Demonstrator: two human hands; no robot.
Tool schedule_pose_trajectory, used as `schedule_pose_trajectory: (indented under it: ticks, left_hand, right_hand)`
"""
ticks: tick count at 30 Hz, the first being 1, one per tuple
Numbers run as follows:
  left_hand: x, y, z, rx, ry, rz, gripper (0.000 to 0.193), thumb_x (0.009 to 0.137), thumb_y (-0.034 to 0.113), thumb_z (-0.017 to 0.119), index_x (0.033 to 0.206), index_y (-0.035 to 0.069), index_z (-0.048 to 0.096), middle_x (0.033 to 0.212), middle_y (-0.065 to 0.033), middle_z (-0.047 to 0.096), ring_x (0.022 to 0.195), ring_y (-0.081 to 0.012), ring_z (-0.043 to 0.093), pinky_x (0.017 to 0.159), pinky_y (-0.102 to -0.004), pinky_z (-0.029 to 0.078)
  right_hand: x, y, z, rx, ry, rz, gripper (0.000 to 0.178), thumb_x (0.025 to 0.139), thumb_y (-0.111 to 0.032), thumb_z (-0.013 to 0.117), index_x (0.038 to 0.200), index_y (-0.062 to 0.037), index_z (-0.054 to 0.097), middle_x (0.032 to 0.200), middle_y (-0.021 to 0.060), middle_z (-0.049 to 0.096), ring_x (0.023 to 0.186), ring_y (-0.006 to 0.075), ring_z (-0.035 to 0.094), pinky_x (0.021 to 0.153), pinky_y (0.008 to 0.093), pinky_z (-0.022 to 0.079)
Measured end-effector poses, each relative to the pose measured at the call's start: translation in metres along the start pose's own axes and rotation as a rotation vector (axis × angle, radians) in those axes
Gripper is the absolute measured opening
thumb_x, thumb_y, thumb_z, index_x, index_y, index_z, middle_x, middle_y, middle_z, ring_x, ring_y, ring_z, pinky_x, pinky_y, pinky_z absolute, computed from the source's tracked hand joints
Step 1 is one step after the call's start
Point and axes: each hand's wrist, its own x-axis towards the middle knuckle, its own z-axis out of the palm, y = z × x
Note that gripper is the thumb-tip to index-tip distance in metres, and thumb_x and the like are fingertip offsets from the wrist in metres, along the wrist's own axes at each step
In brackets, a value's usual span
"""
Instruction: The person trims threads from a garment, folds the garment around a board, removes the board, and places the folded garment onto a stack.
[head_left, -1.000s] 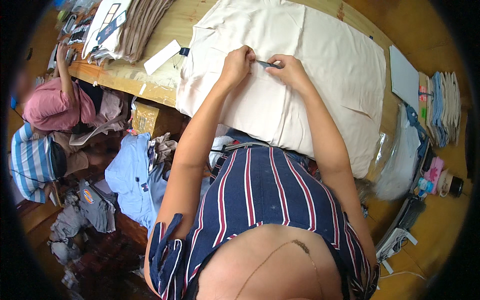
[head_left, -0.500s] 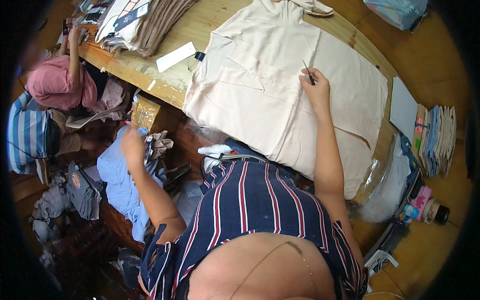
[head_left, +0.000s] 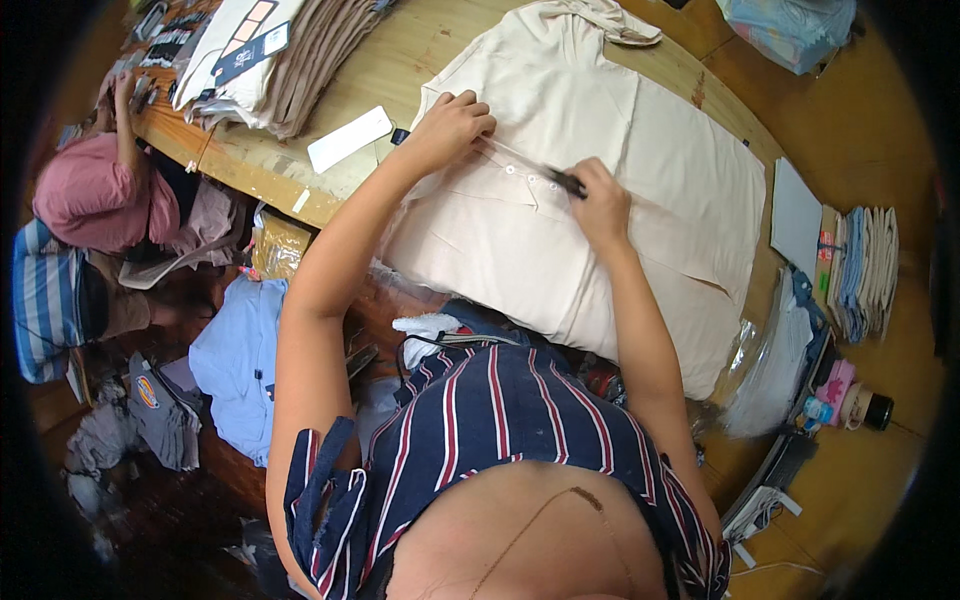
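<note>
A cream shirt (head_left: pixel 690 190) lies spread on the table, with a few white buttons in a row along its placket. My left hand (head_left: pixel 450 130) is on the upper part of that placket, its fingers closed on the cloth. Lower along the placket, my right hand (head_left: pixel 600 205) grips a small black-handled tool (head_left: pixel 566 182) that points left toward the buttons. Motion blurs the tool, so I cannot make out its tip. Beside my left hand lies a blank white tag (head_left: pixel 350 138), with a small dark label (head_left: pixel 400 136) at the shirt's edge.
A stack of folded garments (head_left: pixel 310 70) with hang tags stands at the table's upper left. Beyond it sits a person in pink (head_left: pixel 105 200). Blue cloth (head_left: pixel 235 350) hangs at my left. On the right are upright folded garments (head_left: pixel 865 270) and a plastic bag (head_left: pixel 790 30).
My left hand has moved from beside the blue cloth up onto the shirt's placket. My right hand has come left and slightly down with the tool, toward the buttons.
</note>
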Motion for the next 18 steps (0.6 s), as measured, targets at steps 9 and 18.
schedule_pose_trajectory:
  ticks: [9,18]
  left_hand:
    - [-0.046,0.001,0.013,-0.161,0.301,0.174,0.013,0.072,0.012,0.057,0.08,0.002,0.055,0.08,-0.0089,0.053,0.081,-0.0237,0.052,0.07,-0.0326,0.042]
    - [-0.03,0.006,0.028,-0.375,0.413,-0.333,0.015,0.068,0.011,0.062,0.076,-0.001,0.059,0.075,-0.0132,0.054,0.073,-0.0296,0.055,0.064,-0.0363,0.044]
  right_hand:
    - [-0.053,-0.007,0.017,-0.114,-0.111,-0.257,0.015,0.07,-0.006,0.053,0.084,-0.005,0.058,0.079,0.003,0.054,0.055,0.0176,0.056,0.048,0.0303,0.044]
    - [-0.052,-0.02,0.012,-0.166,-0.199,-0.228,0.017,0.07,-0.006,0.052,0.086,-0.0037,0.058,0.08,0.0045,0.052,0.056,0.0182,0.056,0.048,0.03,0.045]
